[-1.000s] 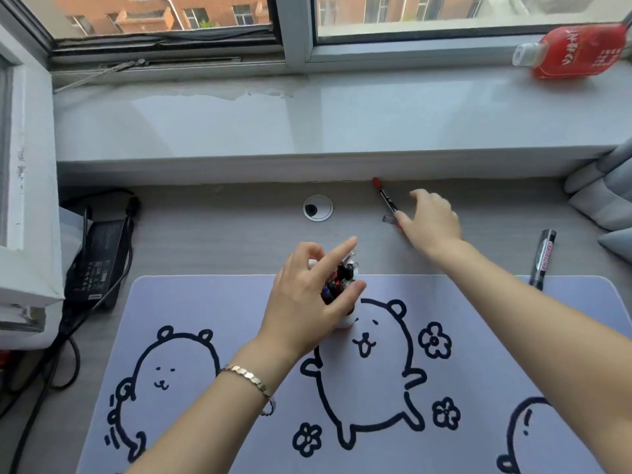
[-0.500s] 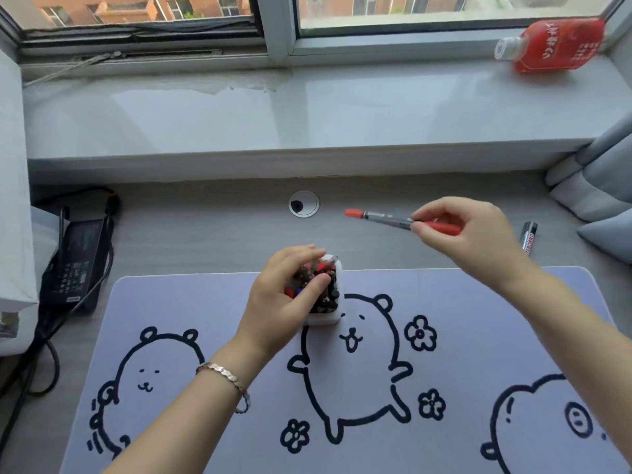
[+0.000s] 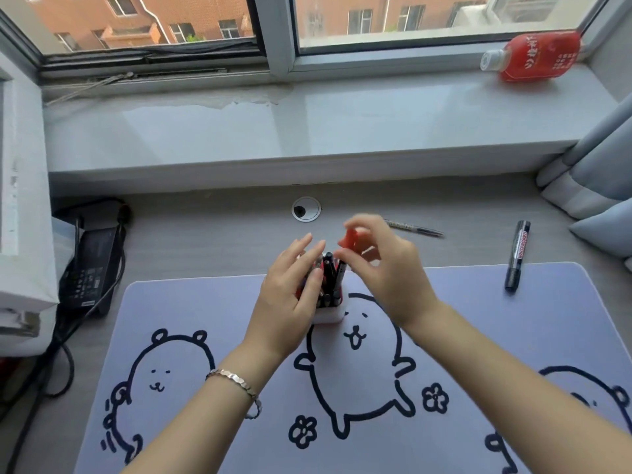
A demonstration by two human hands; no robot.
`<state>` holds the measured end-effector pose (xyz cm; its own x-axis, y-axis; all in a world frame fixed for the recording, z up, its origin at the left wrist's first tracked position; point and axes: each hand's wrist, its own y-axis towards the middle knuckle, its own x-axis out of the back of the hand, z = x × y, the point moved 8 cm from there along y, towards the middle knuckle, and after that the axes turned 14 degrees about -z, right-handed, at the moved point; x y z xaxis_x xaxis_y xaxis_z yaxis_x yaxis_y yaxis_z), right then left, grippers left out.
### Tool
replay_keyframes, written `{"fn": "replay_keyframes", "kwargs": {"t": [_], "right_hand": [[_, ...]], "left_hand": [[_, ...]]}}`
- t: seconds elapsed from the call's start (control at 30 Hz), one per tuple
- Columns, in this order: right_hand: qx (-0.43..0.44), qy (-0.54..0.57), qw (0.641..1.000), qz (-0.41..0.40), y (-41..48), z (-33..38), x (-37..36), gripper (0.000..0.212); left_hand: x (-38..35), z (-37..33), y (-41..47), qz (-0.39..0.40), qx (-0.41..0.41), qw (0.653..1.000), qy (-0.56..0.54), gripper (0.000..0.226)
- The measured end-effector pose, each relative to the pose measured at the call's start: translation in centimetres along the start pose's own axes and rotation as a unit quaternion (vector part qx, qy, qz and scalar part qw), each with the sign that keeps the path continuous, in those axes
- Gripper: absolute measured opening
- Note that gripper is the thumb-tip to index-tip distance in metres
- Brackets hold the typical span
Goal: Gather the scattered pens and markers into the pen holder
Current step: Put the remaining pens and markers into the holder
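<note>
A small white pen holder stands on the lilac desk mat, packed with several dark and red pens. My left hand wraps its left side, fingers reaching up along the pens. Just above it, my right hand pinches a red-ended pen, held nearly upright with its lower end among the pens in the holder. A thin pen lies on the desk behind my right hand. On the right, a black whiteboard marker lies across the mat's far edge.
A red bottle lies on the windowsill. A black power adapter with cables sits at the left, beside a white box. A cable grommet is behind the holder. Curtain folds hang at the right.
My right hand lifted the red-ended pen from the back of the desk, carried it left and turned it upright over the holder. My left hand stayed on the holder.
</note>
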<state>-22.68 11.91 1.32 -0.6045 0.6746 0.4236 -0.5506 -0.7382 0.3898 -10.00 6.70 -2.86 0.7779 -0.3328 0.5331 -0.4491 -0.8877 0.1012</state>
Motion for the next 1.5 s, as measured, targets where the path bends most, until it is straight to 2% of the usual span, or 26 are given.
{"fn": "replay_keyframes", "kwargs": {"t": [0.1,0.23,0.37,0.4,0.47,0.53,0.6,0.73,0.87,0.9,0.97,1.03,1.07,1.17,1.23,1.3,1.37,1.5], "right_hand": [[0.085,-0.024,0.993,-0.073,-2.5,-0.3,-0.3,0.018],[0.132,-0.086,0.985,-0.068,-6.2,-2.2,-1.0,0.025],[0.067,0.01,0.997,0.049,-4.5,-2.8,-0.7,0.032],[0.047,-0.013,0.998,0.039,-3.1,-4.1,-0.1,0.033],[-0.012,-0.138,0.99,-0.005,-0.2,-8.8,1.8,0.033],[-0.108,-0.276,0.955,-0.003,1.7,-14.3,3.3,0.033],[-0.155,-0.337,0.928,0.024,2.8,-17.7,3.6,0.033],[-0.126,-0.359,0.92,0.095,4.2,-18.9,1.1,0.033],[-0.091,-0.399,0.905,0.119,4.4,-18.9,0.2,0.024],[-0.085,-0.395,0.907,0.119,4.4,-18.5,0.2,0.022],[-0.082,-0.333,0.936,0.079,4.5,-16.5,0.7,0.02],[-0.081,-0.205,0.975,0.014,4.4,-12.9,1.5,0.016],[-0.081,-0.136,0.987,-0.016,4.2,-10.7,2.1,0.017],[-0.074,0.054,0.991,-0.094,2.5,-4.7,4.4,0.049],[-0.037,0.127,0.984,-0.123,0.9,-1.6,5.4,0.067],[0.003,0.148,0.981,-0.122,-0.4,0.0,5.4,0.074],[0.035,0.128,0.985,-0.106,-1.2,0.3,4.3,0.069],[0.018,0.095,0.991,-0.089,-2.4,-0.7,1.8,0.063]], "left_hand": [[0.0,-0.3,-0.1,0.006,0.001,1.0,0.0,0.04],[-0.1,-0.5,0.0,0.007,0.002,1.0,0.01,0.037],[-0.2,-0.7,0.0,0.001,-0.015,0.995,0.096,0.065],[-0.2,-0.9,0.1,-0.003,-0.019,0.993,0.114,0.07],[-0.2,-1.2,0.1,-0.018,-0.014,0.993,0.114,0.066],[-0.2,-1.2,0.2,-0.033,0.002,0.996,0.079,0.052],[-0.2,-1.0,0.2,-0.033,0.013,0.998,0.057,0.047],[-0.1,-0.8,0.3,-0.019,0.018,0.999,0.045,0.047],[-0.2,-0.9,0.3,-0.003,0.016,0.999,0.046,0.048],[-0.2,-0.9,0.3,-0.001,0.008,0.998,0.057,0.051],[-0.3,-1.2,0.4,0.005,-0.036,0.993,0.112,0.068],[-0.6,-1.2,0.4,0.016,-0.064,0.988,0.141,0.082],[-0.7,-1.1,0.3,0.02,-0.057,0.99,0.126,0.08],[-0.4,-0.8,0.2,0.006,-0.033,0.998,0.058,0.063],[-0.2,-0.7,0.3,-0.003,-0.023,0.999,0.035,0.054],[-0.3,-0.5,0.2,0.007,-0.015,1.0,0.024,0.052],[-0.3,-0.4,0.2,0.023,-0.01,1.0,0.016,0.051],[-0.3,-0.4,0.1,0.057,-0.007,0.998,0.002,0.053]]}}
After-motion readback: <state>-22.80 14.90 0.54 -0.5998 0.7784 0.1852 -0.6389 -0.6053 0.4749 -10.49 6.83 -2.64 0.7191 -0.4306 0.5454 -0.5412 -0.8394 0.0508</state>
